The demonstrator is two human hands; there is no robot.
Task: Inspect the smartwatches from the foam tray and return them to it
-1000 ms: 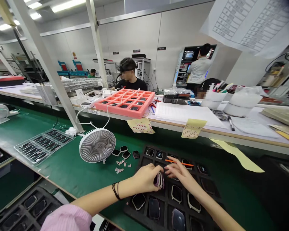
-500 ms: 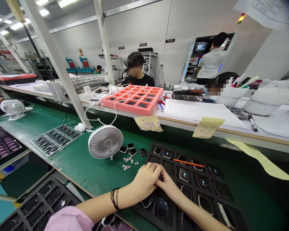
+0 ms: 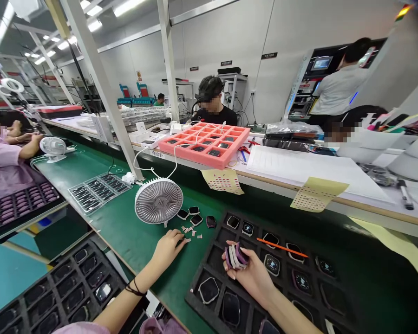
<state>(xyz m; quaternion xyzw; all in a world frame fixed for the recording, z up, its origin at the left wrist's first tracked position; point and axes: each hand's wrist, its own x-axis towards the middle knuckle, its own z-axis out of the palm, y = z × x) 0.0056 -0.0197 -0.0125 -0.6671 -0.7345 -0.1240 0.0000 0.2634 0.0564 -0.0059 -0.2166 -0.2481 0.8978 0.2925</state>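
My right hand is wrapped round several watch cases, purple and whitish, stacked side by side above the black foam tray. Out to the left, my left hand is low over the green bench, its fingertips pinched at a small pink tab. Several more pink tabs are scattered just beyond those fingers. Behind them lie a few loose smartwatches and a dark purple one. Smartwatches, such as a lit one, sit in the tray's compartments.
A white fan stands behind my left hand. An orange stick lies across the tray. Another black tray is at lower left. The shelf ahead bears a pink foam tray and papers. Co-workers sit across and at left.
My hands were together over the tray and have parted. The left has moved left to the pink tabs; the right shows the held watch cases. The view has turned left.
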